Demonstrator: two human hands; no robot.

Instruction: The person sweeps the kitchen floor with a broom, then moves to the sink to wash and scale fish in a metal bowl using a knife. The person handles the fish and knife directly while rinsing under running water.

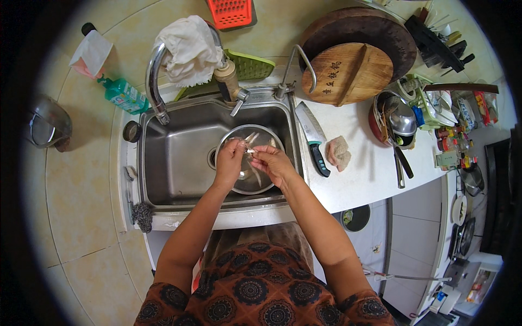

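Over a round metal bowl (267, 188) in the steel sink (175, 163), both hands meet at a small pale piece of food (249, 150), perhaps a small fish. My left hand (229, 159) pinches it from the left, and my right hand (272, 163) grips it from the right with thumb and fingers. Several slender pale pieces (257, 176), which look like small fish, lie in the bowl below. The hands cover part of the bowl. Right of the sink, a kitchen knife (312, 134) with a black and teal handle lies beside a crumpled beige cloth (338, 153).
A chrome faucet (153, 81) arches over the sink, with a white cloth (189, 51) draped nearby. A round wooden lid (346, 73) leans behind the white counter (359, 175). Pots with utensils (377, 122) stand at the right. A steel scourer (142, 217) sits at the sink's front left corner.
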